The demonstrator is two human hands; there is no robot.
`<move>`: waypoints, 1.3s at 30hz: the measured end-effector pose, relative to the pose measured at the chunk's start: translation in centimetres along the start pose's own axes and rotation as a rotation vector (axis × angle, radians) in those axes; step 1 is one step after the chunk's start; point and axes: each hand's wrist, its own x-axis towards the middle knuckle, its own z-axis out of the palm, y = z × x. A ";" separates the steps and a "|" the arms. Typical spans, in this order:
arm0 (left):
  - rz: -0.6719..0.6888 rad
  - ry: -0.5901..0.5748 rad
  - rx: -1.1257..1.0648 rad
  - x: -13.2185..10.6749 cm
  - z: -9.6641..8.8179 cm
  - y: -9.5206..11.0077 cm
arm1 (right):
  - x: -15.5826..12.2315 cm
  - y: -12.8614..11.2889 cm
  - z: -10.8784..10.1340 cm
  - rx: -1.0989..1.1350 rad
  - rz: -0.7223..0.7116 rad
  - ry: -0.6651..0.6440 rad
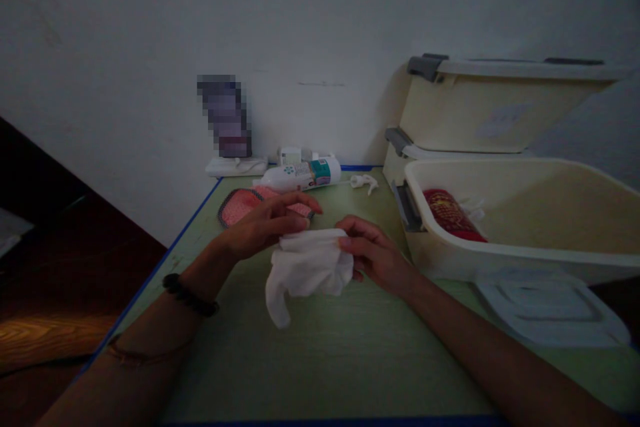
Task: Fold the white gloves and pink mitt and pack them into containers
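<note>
A soft white cloth item (313,263) hangs above the table, with a narrow, rounded, finger-like end drooping at its lower left. My right hand (375,253) pinches its upper right corner between thumb and fingers. At the cloth's upper left edge is my left hand (273,223), its thumb and fingers apart and stretched out over the top fold. Whether the left thumb touches the fabric is hard to tell. Behind my left hand lies a pink cloth pad (243,205) with a dark checked border, partly hidden by the fingers.
A white bottle (300,175) lies on its side near the wall, beside a detached pump head (364,182). A phone (230,117) stands on a white base. To the right, an open cream bin (450,257) holds a red item (450,213); a pale lid (550,307) lies before it.
</note>
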 end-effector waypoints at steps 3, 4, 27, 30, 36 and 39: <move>0.004 -0.093 -0.064 -0.2 0.2 0.0 | -0.3 -0.1 0.4 0.009 0.048 -0.062; 0.041 -0.080 -0.114 -0.2 0.3 0.1 | -0.3 -0.1 0.4 0.024 0.067 -0.073; -0.169 0.256 0.213 0.1 -0.1 0.7 | 0.0 -0.8 -0.4 -0.741 -0.266 0.285; -0.084 0.280 0.140 -0.2 -0.3 0.9 | 0.0 -1.0 -0.5 -0.729 -0.218 0.169; -0.133 0.245 0.431 -0.5 -0.2 1.3 | 0.1 -1.1 -0.2 -0.720 -0.185 0.183; -0.146 0.284 0.495 -0.5 -0.4 1.5 | 0.1 -0.8 -0.1 -0.663 -0.147 0.264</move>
